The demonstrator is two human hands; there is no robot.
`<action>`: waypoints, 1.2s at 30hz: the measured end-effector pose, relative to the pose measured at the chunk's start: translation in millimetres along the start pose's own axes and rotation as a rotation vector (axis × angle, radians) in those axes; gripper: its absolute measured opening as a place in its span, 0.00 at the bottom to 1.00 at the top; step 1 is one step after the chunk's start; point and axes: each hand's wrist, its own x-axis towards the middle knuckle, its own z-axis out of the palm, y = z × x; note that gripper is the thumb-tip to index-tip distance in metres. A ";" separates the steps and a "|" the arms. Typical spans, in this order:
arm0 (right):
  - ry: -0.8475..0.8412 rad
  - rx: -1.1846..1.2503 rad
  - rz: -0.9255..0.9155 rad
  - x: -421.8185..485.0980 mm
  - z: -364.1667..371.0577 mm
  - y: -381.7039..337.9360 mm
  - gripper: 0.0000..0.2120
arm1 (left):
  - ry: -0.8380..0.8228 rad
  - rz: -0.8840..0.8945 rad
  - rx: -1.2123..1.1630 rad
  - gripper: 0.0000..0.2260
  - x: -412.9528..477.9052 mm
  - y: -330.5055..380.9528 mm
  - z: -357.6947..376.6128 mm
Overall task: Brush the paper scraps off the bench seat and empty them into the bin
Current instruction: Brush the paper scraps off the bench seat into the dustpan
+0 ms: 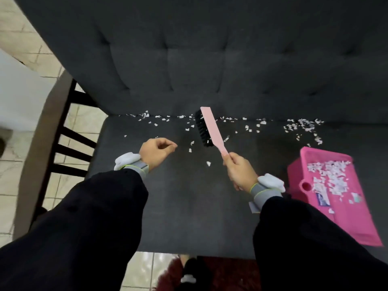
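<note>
White paper scraps (302, 126) lie scattered along the back seam of the dark grey bench seat (189, 196), thickest at the right. My right hand (240, 171) grips the handle of a pink brush (212, 129) with black bristles, its head resting on the seat near the seam among scraps. My left hand (157, 151) hovers over the seat to the left of the brush, fingers loosely curled with nothing in them. A pink dustpan (357, 223) lies on the seat at the right and holds a heap of scraps.
The tufted grey backrest (199, 59) rises behind the seam. A dark wooden chair (63, 143) and a table edge stand at the left on tiled floor. A dark red rug (220, 274) and a shoe show below the seat's front edge.
</note>
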 end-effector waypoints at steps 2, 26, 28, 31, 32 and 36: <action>-0.004 -0.007 0.002 -2.8 28.4 -0.7 0.15 | 0.002 -0.013 0.008 0.05 -2.2 -20.8 -9.6; 0.185 0.058 0.245 33.3 30.6 76.2 0.13 | 0.006 -0.012 -0.024 0.03 26.4 -41.5 13.4; 0.113 0.039 0.175 41.5 54.4 46.8 0.13 | 0.012 -0.007 -0.029 0.04 32.7 -44.6 8.7; -0.015 -0.042 0.108 45.5 95.4 12.7 0.10 | 0.010 -0.020 -0.029 0.03 34.7 -52.5 -0.3; -0.053 -0.069 0.102 47.1 110.3 4.7 0.11 | 0.010 -0.029 -0.027 0.04 36.0 -57.1 -4.9; -0.142 -0.146 0.126 53.3 154.1 -19.6 0.13 | 0.011 -0.049 -0.013 0.04 44.6 -81.7 -31.6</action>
